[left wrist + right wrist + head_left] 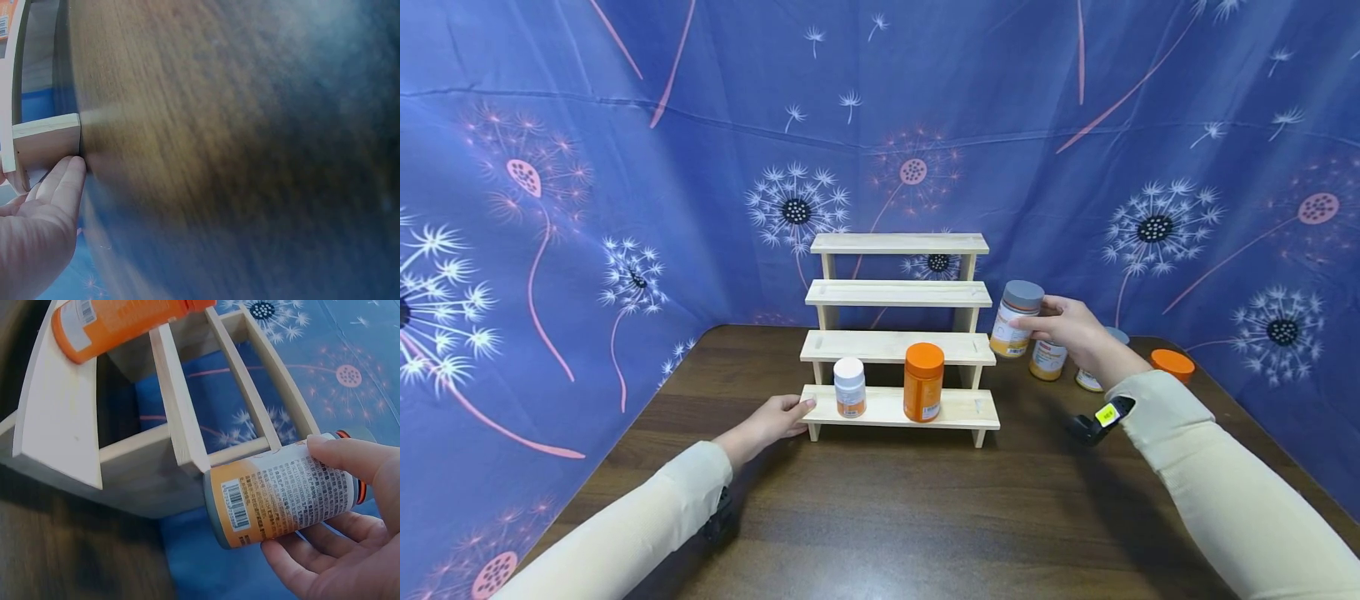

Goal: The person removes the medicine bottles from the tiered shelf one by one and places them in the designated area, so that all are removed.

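Observation:
A stepped wooden display rack (898, 346) stands on the table. At the left end of its lowest step is my left hand (781, 417), thumb on the board and fingers (69, 184) against the side support. My right hand (1067, 329) holds a grey-capped supplement bottle (1013, 321) with a white and orange label, raised off the table just right of the rack. In the right wrist view, thumb and fingers grip the bottle (281, 490) near its cap. On the lowest step stand a small white-capped bottle (850, 387) and an orange bottle (922, 382).
Behind my right hand on the table are a grey-lidded bottle (1048, 358), another partly hidden container (1088, 381) and an orange-lidded one (1172, 364). The brown table (887, 508) reaches forward of the rack. A blue dandelion-print cloth (700, 167) hangs behind and at the sides.

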Demonstrator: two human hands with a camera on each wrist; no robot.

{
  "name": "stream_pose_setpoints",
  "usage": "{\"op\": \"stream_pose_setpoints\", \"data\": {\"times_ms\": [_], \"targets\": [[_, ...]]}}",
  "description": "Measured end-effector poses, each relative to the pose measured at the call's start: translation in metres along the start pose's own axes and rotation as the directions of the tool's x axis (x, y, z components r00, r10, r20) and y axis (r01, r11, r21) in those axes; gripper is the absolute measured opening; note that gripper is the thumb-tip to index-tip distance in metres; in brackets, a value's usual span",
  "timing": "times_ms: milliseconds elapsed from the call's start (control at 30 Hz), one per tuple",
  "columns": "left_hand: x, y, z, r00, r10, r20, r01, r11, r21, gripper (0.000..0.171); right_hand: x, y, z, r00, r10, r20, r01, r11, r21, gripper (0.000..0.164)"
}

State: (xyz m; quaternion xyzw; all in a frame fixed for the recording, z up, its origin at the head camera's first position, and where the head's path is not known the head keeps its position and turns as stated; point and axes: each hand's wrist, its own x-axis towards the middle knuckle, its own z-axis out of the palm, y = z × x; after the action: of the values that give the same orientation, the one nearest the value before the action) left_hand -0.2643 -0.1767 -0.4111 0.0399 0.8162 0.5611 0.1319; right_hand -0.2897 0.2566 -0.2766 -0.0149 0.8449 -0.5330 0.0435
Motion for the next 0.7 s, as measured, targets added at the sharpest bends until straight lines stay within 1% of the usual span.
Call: {"op": "stream_pose_setpoints", "data": {"times_ms": [200, 367, 567, 700], "targets": [[0.0, -0.001, 0.0, 1.0, 0.007, -0.019, -0.007, 1.0, -0.005, 0.045, -0.004, 0.008, -0.01, 1.0, -0.002, -0.003, 0.002, 1.0, 0.0, 0.083], [-0.002, 0.0, -0.001, 1.0, 0.025, -0.007, -0.025, 1.0, -0.005, 0.047, -0.007, 0.014, -0.017, 1.0, -0.001, -0.016, 0.001, 1.0, -0.002, 0.084], [-0.002, 0.001, 0.0, 1.0, 0.024, 0.002, -0.024, 1.0, -0.012, 0.047, -0.011, 0.024, -0.028, 0.998, 0.049, -0.031, -0.05, 0.999, -0.02, 0.091], [0.0, -0.001, 0.0, 1.0, 0.005, -0.014, -0.005, 1.0, -0.019, 0.046, -0.014, 0.031, -0.035, 0.997, 0.067, -0.034, -0.067, 0.997, -0.024, 0.094]]}}
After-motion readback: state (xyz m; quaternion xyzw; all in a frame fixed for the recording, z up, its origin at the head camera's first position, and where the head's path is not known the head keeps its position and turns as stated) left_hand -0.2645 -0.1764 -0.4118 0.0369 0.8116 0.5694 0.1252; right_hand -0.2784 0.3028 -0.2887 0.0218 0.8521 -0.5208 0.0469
